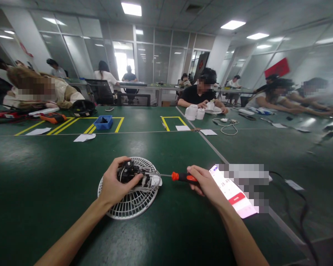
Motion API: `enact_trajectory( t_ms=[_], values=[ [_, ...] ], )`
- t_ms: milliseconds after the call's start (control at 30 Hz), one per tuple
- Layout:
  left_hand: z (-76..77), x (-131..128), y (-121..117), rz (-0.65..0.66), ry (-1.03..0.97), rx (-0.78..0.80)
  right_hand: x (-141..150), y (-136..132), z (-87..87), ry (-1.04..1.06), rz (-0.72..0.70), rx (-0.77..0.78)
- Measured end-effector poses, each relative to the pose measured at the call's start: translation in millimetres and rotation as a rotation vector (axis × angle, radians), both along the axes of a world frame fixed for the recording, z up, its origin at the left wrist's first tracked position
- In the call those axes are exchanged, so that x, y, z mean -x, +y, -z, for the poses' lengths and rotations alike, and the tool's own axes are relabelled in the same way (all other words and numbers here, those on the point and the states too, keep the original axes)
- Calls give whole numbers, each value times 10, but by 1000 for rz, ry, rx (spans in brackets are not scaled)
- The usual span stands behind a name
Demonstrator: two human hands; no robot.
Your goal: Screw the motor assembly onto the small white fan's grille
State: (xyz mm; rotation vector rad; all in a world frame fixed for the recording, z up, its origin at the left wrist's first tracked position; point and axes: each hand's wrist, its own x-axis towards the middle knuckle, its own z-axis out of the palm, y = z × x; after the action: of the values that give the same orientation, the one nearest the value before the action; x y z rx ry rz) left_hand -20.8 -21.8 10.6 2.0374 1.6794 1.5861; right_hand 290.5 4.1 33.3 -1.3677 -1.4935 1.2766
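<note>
A round white fan grille (127,210) lies on the green tabletop in front of me, with a black fan motor (130,170) and loose wires on top of it. My left hand (118,181) is closed around the motor, thumb on its near side. From the right, my right hand (204,181) grips the red-and-black handle of a screwdriver (183,177). Its shaft runs left and level, and the tip reaches the motor assembly near my left thumb. The exact contact of the tip is too small to make out.
A lit phone (233,195) lies just right of my right hand, near a black cable (303,210). Farther off are a blue bin (103,122), paper slips (84,137) and white plastic parts (191,112). Across the table a person in black (199,94) works; others sit around.
</note>
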Motion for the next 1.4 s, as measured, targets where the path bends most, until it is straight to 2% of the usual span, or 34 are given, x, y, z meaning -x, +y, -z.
enact_trajectory(
  t_ms=[367,567,767,1033,1100,1233,1300,1400],
  values=[
    [-113,363,56,106,89,99,234,-109,44,-11,-62,35],
    [-174,323,34,89,101,87,265,-149,9,-4,-72,7],
    [-133,286,17,92,68,73,231,-154,-49,32,-60,-57],
    [-106,298,40,70,78,48,182,-182,-77,161,-116,-203],
    [-112,295,34,76,78,44,197,-185,-71,174,-141,-153],
    [-108,277,27,68,61,39,235,-171,-30,176,-186,65],
    [-105,254,24,61,57,24,228,-160,-19,146,-187,73],
    [-110,206,16,66,73,5,170,-137,-21,125,-167,-21]
  ],
)
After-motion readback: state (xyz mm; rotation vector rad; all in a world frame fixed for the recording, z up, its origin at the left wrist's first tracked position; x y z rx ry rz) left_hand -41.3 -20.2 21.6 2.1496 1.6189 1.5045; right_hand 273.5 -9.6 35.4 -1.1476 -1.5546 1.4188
